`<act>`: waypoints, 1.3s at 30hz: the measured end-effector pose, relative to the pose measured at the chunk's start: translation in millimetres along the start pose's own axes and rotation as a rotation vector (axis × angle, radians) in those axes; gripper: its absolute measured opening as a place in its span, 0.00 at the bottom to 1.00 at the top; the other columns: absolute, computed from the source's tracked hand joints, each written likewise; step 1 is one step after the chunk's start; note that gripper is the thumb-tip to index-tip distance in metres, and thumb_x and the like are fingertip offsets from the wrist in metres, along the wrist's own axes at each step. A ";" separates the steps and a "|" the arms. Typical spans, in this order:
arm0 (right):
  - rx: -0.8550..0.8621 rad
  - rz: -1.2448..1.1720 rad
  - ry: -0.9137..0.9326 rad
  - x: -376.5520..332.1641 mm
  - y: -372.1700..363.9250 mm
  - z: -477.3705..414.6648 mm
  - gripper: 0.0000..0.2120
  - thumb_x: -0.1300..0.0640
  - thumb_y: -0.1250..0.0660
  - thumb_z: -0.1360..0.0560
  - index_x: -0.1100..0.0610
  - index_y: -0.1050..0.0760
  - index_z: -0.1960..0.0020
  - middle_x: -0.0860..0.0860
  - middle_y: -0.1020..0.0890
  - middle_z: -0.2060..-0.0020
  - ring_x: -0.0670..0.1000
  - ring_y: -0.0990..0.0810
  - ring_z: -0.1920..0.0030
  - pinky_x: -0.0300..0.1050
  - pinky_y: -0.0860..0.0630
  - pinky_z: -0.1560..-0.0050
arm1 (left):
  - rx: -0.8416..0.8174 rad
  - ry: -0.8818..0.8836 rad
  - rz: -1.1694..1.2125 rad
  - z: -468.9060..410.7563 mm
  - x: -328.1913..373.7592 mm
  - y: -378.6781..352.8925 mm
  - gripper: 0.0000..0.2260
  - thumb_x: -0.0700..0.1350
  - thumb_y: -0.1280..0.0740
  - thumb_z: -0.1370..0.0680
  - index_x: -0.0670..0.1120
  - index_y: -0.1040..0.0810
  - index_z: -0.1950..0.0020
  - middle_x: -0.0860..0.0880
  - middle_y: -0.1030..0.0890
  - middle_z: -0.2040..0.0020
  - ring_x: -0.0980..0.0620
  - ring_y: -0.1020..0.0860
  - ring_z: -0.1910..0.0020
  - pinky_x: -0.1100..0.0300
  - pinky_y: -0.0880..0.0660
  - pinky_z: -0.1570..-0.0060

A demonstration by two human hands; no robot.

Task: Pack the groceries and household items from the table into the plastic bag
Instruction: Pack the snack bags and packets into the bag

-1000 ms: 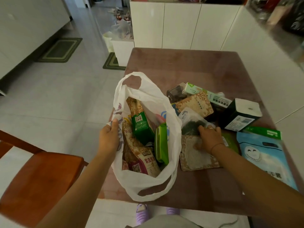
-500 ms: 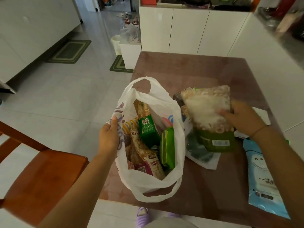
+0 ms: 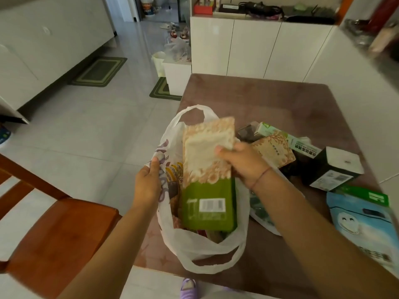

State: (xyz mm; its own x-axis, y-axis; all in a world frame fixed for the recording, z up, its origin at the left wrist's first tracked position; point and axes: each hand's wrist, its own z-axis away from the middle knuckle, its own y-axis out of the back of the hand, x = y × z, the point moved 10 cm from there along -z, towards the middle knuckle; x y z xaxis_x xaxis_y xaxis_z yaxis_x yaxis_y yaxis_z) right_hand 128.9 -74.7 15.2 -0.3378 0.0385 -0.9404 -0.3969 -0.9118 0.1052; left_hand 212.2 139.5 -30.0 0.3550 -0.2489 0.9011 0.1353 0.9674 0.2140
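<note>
Just then my right hand (image 3: 244,162) gripped the pack (image 3: 207,175) by its upper right edge, thumb on the pale front and fingers behind, and held it upright over the mouth of the bag (image 3: 216,253). Its cream top half pointed to twelve o'clock and its green bottom half, with the white barcode label, sat down at six o'clock, already below the bag's rim. My left hand (image 3: 149,186) was closed on the bag's rim at nine o'clock, pinching the white plastic and pulling that side open. Inside the bag, between my left hand and the pack, part of a printed snack packet (image 3: 173,175) showed; what lay deeper I could not tell. The bag stood on the near left part of the table (image 3: 269,98), with one handle loop up at twelve o'clock and the other lying toward me at six o'clock. At about two o'clock from the bag a beige pouch (image 3: 273,152) lay on the table, with a long white-and-green box (image 3: 287,139) just behind it. Farther out at three o'clock stood a dark box (image 3: 332,171) with a white top. At four o'clock, near the table's right edge, lay a blue packet (image 3: 364,227) with a smiling face, and a green packet (image 3: 367,196) was tucked against its far end. A wooden chair (image 3: 54,240) stood at eight o'clock, off the table.
</note>
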 end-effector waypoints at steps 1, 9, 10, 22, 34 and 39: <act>-0.022 0.072 -0.004 11.6 -11.0 -3.8 0.10 0.59 0.37 0.23 0.60 0.23 0.44 0.58 0.18 0.45 0.57 0.19 0.45 0.56 0.25 0.39 | -0.005 0.014 0.004 0.2 -1.3 -0.1 0.17 0.55 0.46 0.19 0.46 0.27 0.60 0.46 0.27 0.67 0.51 0.29 0.71 0.60 0.29 0.70; 0.096 0.531 0.100 -19.9 15.5 -15.2 0.14 0.57 0.40 0.22 0.61 0.24 0.40 0.56 0.19 0.44 0.56 0.20 0.45 0.49 0.23 0.44 | -0.035 0.025 0.007 10.7 3.9 -2.7 0.22 0.54 0.46 0.19 0.35 0.25 0.46 0.32 0.23 0.49 0.39 0.23 0.54 0.41 0.26 0.44; 0.126 0.563 0.109 -25.8 24.9 -18.0 0.14 0.57 0.40 0.23 0.62 0.23 0.42 0.58 0.18 0.46 0.57 0.20 0.47 0.52 0.23 0.44 | -0.031 0.025 0.011 10.7 4.0 -3.4 0.21 0.53 0.46 0.19 0.37 0.24 0.48 0.34 0.23 0.51 0.45 0.23 0.55 0.42 0.26 0.44; -0.007 0.630 -0.081 57.4 5.2 -14.2 0.25 0.47 0.34 0.27 0.55 0.33 0.33 0.52 0.23 0.44 0.55 0.24 0.42 0.48 0.26 0.44 | -0.025 0.013 0.016 0.4 -7.7 -7.6 0.18 0.56 0.47 0.19 0.48 0.26 0.59 0.47 0.20 0.61 0.51 0.21 0.64 0.60 0.26 0.66; -0.162 1.260 -0.137 87.1 -36.3 13.4 0.14 0.62 0.40 0.22 0.62 0.29 0.37 0.59 0.23 0.40 0.58 0.23 0.40 0.49 0.27 0.40 | -0.016 -0.004 -0.012 0.6 -6.4 -7.8 0.18 0.56 0.47 0.19 0.44 0.27 0.49 0.49 0.24 0.64 0.52 0.25 0.67 0.61 0.27 0.67; 0.017 1.191 -0.077 76.0 -38.1 -17.5 0.14 0.65 0.41 0.23 0.63 0.28 0.38 0.60 0.21 0.41 0.60 0.22 0.42 0.51 0.26 0.43 | -0.034 0.005 -0.018 -0.4 -9.4 -10.6 0.17 0.57 0.47 0.20 0.46 0.26 0.51 0.48 0.22 0.63 0.50 0.23 0.65 0.60 0.26 0.67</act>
State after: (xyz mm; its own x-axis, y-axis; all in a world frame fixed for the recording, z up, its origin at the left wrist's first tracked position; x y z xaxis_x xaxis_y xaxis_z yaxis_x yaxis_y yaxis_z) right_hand 133.2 -44.1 -66.0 -0.5512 -0.8030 -0.2265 0.1899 -0.3851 0.9031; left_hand 207.7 131.6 -40.9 0.3566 -0.2664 0.8955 0.1726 0.9608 0.2170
